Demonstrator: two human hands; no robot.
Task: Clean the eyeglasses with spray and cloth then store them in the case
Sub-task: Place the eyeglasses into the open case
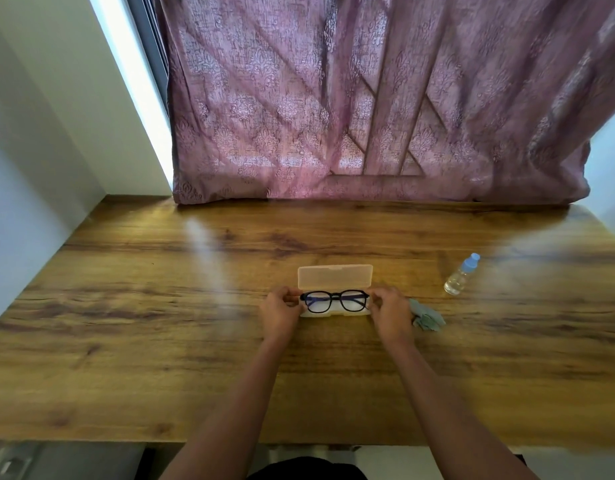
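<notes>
Black eyeglasses [335, 301] pinched at both ends by left hand [281, 310] and right hand [392, 313], over open case [335, 276], cloth [428, 317] and spray bottle [461, 274] on worktop [160, 306]

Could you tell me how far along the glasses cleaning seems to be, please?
The spray bottle and crumpled cloth sit aside, so cleaning looks finished, though unconfirmed. The left hand and right hand hold the glasses at the open case. Left: seat them, close the lid.
</notes>
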